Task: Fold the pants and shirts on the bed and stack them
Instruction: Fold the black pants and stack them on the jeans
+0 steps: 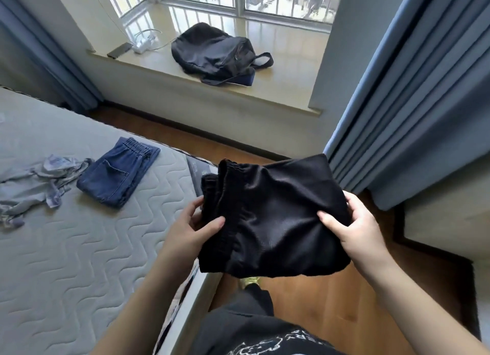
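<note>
Head view, looking down, close over hands (278, 230).

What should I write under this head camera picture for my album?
Both hands, left and right, hold folded black pants beside the bed, where folded jeans lie.

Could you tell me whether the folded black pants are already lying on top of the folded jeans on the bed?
No, the black pants are held in the air by both hands, while the jeans lie alone on the bed.
</note>
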`<action>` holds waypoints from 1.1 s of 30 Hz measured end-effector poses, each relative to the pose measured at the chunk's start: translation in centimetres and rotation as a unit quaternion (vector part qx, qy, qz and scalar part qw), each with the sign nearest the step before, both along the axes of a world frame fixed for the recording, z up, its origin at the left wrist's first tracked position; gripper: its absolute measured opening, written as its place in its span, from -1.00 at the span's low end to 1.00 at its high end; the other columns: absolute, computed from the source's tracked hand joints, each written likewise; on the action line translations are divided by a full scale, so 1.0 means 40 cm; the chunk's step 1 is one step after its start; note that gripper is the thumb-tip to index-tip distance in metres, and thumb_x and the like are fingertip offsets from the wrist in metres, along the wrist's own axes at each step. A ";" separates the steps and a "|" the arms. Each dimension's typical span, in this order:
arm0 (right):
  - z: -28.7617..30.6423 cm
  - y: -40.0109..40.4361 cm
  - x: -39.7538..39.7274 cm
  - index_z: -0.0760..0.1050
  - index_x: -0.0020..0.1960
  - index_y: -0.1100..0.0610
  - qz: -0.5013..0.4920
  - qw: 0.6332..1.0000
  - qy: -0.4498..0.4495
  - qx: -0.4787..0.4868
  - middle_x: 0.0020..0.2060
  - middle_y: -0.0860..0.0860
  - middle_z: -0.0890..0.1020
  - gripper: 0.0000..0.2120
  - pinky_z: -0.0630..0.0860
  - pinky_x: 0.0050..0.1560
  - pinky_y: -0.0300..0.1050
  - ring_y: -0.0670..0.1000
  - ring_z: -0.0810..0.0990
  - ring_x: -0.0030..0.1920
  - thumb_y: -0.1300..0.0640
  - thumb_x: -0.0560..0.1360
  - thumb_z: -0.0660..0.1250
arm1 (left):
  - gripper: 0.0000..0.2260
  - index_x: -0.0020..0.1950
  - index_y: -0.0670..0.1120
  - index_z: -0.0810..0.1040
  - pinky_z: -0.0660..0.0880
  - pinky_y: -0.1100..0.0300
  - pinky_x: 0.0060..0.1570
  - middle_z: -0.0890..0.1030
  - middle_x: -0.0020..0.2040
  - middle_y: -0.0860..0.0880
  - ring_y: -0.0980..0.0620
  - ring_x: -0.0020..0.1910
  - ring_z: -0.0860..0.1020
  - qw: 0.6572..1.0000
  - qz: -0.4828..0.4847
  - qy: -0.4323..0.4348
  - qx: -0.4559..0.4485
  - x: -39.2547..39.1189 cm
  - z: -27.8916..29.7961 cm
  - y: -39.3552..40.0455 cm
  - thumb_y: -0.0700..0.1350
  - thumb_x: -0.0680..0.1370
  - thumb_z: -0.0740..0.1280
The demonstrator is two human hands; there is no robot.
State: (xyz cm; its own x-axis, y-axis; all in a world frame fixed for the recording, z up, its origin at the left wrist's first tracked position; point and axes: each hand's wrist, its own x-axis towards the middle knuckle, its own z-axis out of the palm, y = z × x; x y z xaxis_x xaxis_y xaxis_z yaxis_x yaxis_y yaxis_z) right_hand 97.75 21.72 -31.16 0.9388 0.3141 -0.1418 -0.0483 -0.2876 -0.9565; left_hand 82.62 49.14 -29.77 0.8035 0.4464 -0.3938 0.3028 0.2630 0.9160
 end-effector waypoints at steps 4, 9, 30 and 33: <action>0.023 0.078 0.113 0.50 0.18 -0.21 -0.004 1.000 -0.001 -0.005 0.04 -0.22 0.65 -0.60 0.49 0.08 -0.17 -0.21 0.62 0.06 0.09 0.43 0.50 | -0.47 0.32 0.10 0.47 0.60 0.12 -0.06 0.67 0.13 -0.06 -0.09 0.10 0.65 0.999 -0.019 -0.004 -0.033 0.110 0.003 0.092 -0.08 0.39 0.53; 0.037 0.181 0.223 0.50 0.21 -0.14 -0.013 1.000 -0.011 0.001 0.04 -0.19 0.66 -0.60 0.49 0.09 -0.19 -0.20 0.62 0.06 0.13 0.44 0.50 | -0.59 0.30 0.06 0.47 0.60 0.13 -0.03 0.67 0.13 -0.07 -0.07 0.10 0.65 0.999 -0.014 -0.010 -0.035 0.241 -0.006 0.184 -0.22 0.50 0.43; -0.044 0.498 0.819 0.45 0.20 -0.28 0.160 0.987 0.033 -0.002 0.06 -0.29 0.63 -0.57 0.47 0.11 -0.18 -0.22 0.59 0.11 0.03 0.42 0.50 | -0.35 0.43 -0.02 0.38 0.55 0.04 0.16 0.65 0.18 -0.09 -0.04 0.17 0.62 0.989 0.144 0.012 -0.026 0.647 -0.053 0.323 -0.19 0.38 0.52; -0.040 0.537 0.925 0.44 0.16 -0.36 0.200 0.979 0.046 -0.011 0.05 -0.32 0.62 -0.57 0.48 0.08 -0.18 -0.25 0.59 0.08 -0.01 0.41 0.49 | -0.29 0.42 0.00 0.38 0.54 0.03 0.17 0.63 0.21 -0.07 -0.01 0.18 0.61 0.981 0.189 0.030 0.000 0.722 -0.031 0.308 -0.07 0.32 0.56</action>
